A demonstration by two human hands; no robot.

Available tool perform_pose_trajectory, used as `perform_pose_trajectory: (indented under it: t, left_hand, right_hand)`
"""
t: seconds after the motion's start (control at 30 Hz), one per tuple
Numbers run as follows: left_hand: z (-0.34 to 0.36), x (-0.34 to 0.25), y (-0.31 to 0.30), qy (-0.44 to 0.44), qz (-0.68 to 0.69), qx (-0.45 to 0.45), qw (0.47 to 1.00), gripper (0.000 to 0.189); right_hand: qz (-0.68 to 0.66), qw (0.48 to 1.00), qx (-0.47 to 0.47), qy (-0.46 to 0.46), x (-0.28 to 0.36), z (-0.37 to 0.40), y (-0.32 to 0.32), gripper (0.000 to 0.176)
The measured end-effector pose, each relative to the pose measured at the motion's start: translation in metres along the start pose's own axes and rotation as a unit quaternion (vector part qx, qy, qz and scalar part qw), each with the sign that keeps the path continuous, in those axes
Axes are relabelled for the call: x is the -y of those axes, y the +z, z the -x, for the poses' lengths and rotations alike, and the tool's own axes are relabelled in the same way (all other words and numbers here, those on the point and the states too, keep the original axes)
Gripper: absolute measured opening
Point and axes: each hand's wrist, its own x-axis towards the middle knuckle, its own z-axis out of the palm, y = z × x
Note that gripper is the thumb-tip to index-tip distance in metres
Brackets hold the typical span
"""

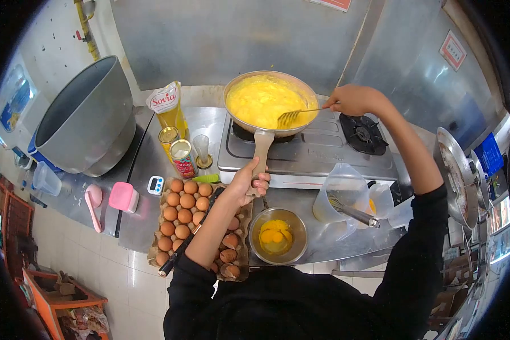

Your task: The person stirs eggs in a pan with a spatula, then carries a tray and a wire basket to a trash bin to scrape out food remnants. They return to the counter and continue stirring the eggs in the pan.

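Observation:
My left hand (249,180) is wrapped round the handle of a frying pan (264,148), which sits over a burner of the gas stove (306,153). Soft yellow scrambled eggs (260,99) fill the pan. With my right hand (351,100) I grip a slotted spatula (289,118), its head down in the eggs at the pan's right side. Under my left forearm lies a carton tray of brown eggs (185,216), some of them broken shells. Close by, a steel bowl (301,249) holds several raw yolks.
Right of the bowl are a clear jug (339,192) and a whisk (357,215). An oil pouch (169,107), two cans (182,158) and a small timer (155,185) stand left of the stove. Beyond them is a large grey mixing bowl (85,119). A second burner (364,135) is at right.

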Motion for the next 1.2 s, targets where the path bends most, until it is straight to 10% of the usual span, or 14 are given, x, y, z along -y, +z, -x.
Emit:
perform_pose_trajectory:
  t: [0.47,0.63,1.0,1.2]
  left_hand:
    - [0.005,-0.001,0.006,0.000,-0.028,-0.028,0.999,0.029]
    - [0.002,0.000,0.003,0.000,-0.022,-0.011,1.000,0.029]
    - [-0.001,0.000,0.000,0.000,-0.016,0.004,1.000,0.031]
    - [0.001,0.001,0.000,0.012,-0.027,-0.003,1.000,0.031]
  right_hand:
    - [-0.037,0.983,-0.179,-0.036,-0.016,-0.133,0.043,0.027]
    - [-0.196,0.980,-0.039,0.014,-0.043,-0.101,-0.031,0.028]
    - [0.118,0.980,0.154,0.049,0.002,-0.009,-0.090,0.027]
    - [0.190,0.978,0.048,0.075,0.009,-0.042,-0.028,0.022]
